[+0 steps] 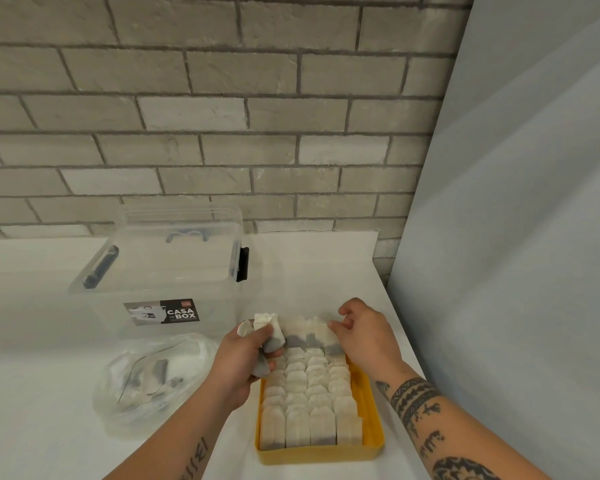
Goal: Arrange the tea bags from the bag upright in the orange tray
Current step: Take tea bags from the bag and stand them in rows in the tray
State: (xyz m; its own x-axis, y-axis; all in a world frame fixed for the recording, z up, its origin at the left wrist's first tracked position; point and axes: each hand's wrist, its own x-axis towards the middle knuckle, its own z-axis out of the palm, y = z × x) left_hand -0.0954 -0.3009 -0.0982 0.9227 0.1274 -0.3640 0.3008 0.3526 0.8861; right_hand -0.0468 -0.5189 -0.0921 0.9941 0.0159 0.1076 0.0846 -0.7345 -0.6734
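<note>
Since the orange tray (371,410) is close to full, with tea bags (305,386) standing 4 abreast from its near wall to its far end, the main risk judged from the head view is a toppled row. The farthest row stands taller and looser than the rest. A bare strip along the tray's right wall also leaves the rows room to lean that way.

A second risk is a drop. The left hand (243,355) grips a crumpled clutch of tea bags (264,327) over the tray's far left corner, fingers curled round them, and some bags hang loose below the fist.

The right hand (364,334) is at the far right corner, fingers bent, and appears to pinch the end tea bag (330,336).

The tray sits by the table's right edge. The plastic bag (153,379), just left of it, holds a few bags.
</note>
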